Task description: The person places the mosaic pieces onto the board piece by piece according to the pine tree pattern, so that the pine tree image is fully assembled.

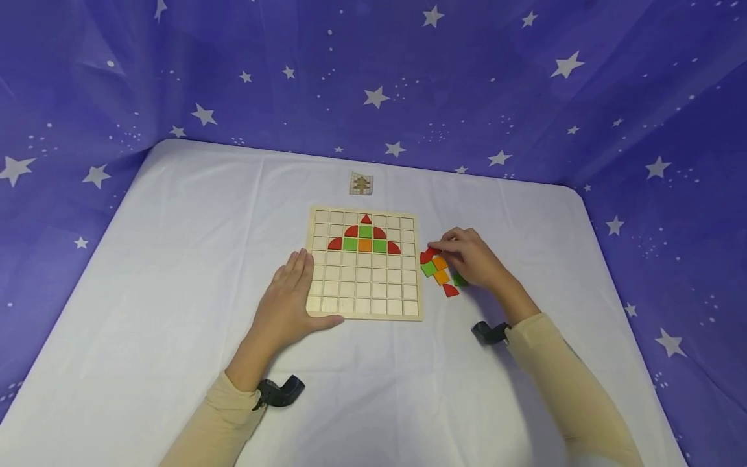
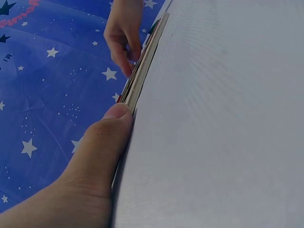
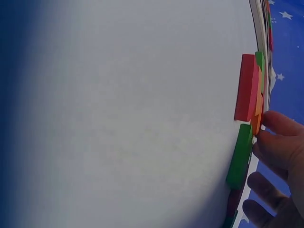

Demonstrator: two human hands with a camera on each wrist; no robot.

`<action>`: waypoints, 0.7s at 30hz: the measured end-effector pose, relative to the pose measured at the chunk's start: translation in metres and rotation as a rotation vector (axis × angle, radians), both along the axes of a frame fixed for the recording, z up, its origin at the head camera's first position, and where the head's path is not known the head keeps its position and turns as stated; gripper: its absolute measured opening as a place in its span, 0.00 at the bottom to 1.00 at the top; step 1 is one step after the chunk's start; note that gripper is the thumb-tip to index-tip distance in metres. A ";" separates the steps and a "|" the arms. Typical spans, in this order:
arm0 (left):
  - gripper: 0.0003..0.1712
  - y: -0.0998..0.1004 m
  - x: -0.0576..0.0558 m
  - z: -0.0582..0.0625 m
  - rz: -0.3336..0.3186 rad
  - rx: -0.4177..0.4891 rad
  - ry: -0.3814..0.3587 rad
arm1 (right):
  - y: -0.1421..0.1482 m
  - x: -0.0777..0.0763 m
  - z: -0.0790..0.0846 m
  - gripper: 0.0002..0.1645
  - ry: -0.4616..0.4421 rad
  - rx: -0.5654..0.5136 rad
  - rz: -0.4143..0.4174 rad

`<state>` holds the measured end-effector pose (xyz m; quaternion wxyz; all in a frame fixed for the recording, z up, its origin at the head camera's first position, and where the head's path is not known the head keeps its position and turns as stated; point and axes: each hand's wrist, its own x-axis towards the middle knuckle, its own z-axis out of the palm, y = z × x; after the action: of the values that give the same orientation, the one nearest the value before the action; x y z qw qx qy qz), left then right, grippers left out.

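A square wooden grid board lies on the table, with red, green and orange pieces making a tiered shape in its upper rows. My left hand rests against the board's left side, fingers straight, thumb along its near edge. To the right of the board, my right hand pinches a red piece at the top of a loose cluster. That cluster holds orange tiles, a green tile, a red quarter-round and a green piece partly under the hand.
A small picture card with a brown tree-like figure on a grid lies beyond the board. White cloth covers the table. A blue star-printed curtain stands around its back and sides. Each wrist carries a black camera mount.
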<state>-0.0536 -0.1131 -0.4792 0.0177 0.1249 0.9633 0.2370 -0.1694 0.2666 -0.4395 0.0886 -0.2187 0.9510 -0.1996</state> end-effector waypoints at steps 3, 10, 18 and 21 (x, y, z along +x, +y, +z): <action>0.78 0.000 0.000 0.000 -0.001 0.003 -0.002 | -0.001 -0.002 0.000 0.20 0.009 0.027 -0.036; 0.78 0.000 0.000 0.000 0.000 0.003 -0.005 | -0.001 -0.004 0.002 0.19 0.034 0.057 -0.120; 0.78 0.001 0.000 0.001 0.006 0.003 -0.009 | 0.000 -0.007 0.003 0.22 0.023 0.132 -0.235; 0.78 0.001 0.000 0.000 0.005 0.004 -0.001 | 0.002 -0.008 0.003 0.25 0.028 0.155 -0.236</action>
<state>-0.0539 -0.1121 -0.4791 0.0173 0.1226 0.9630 0.2392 -0.1770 0.2683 -0.4368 0.0677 -0.1009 0.9838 -0.1316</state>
